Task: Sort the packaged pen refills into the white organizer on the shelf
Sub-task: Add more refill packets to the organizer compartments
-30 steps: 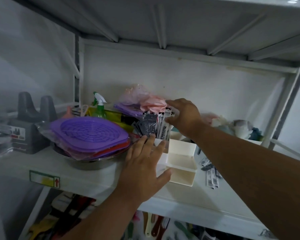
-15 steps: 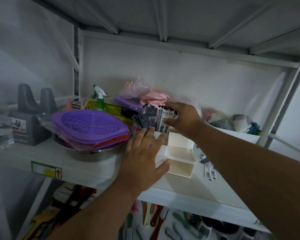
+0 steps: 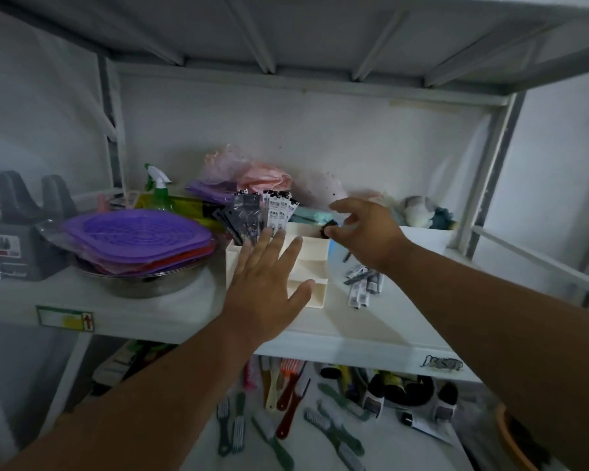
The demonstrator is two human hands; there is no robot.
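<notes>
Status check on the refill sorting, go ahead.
Left hand flat on white organizer. Right hand empty beside it. Some refills standing in back slot; loose refills on shelf.

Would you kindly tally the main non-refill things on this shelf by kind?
White compartmented plastic organizer: 1
Round steel bowl: 1
Green spray bottle with white trigger: 1
Grey moulded twin-horned stand: 1
Total: 4

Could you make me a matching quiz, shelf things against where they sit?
Things:
1. packaged refills
2. loose refills
3. purple lids
4. spray bottle

Places:
A. lying right of the white organizer
B. stacked on the metal bowl
C. standing in the organizer's back compartment
D. behind the purple lids

Pairs: 1-C, 2-A, 3-B, 4-D
</notes>
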